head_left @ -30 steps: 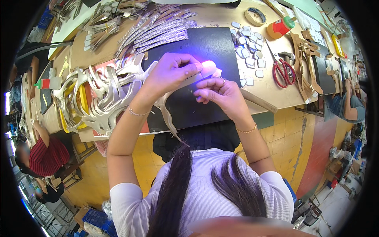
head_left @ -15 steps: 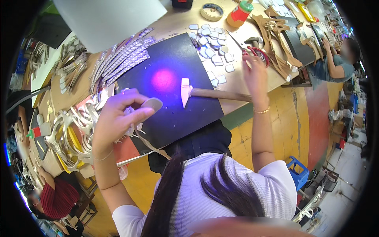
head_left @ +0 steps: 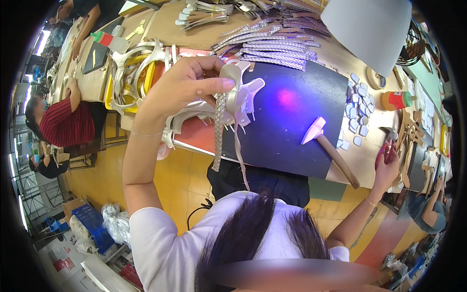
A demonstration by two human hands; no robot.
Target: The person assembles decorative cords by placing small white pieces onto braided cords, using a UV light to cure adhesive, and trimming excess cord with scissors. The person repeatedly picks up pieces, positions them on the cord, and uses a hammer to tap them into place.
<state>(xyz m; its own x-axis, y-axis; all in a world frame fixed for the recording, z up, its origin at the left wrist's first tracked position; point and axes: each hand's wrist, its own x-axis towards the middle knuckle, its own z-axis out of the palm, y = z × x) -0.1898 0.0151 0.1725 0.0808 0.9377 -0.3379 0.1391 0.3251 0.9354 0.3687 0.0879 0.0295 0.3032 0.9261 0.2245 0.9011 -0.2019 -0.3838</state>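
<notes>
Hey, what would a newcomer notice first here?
Probably the pink glow on the black mat, with a wooden-handled hammer to its lower right. Left of it, the left hand holds a pale piece, a braided strip hanging below. Far right, the right hand is at red scissors.

A long tan desk (head_left: 365,151) spans the upper field, a violet-red pool of light (head_left: 286,97) falling over it beneath a pale shade (head_left: 365,31). Below lies a yellow tiled floor (head_left: 182,175), with a red floor band (head_left: 382,228) at lower right. Bright white strips (head_left: 22,209) line the far left.
</notes>
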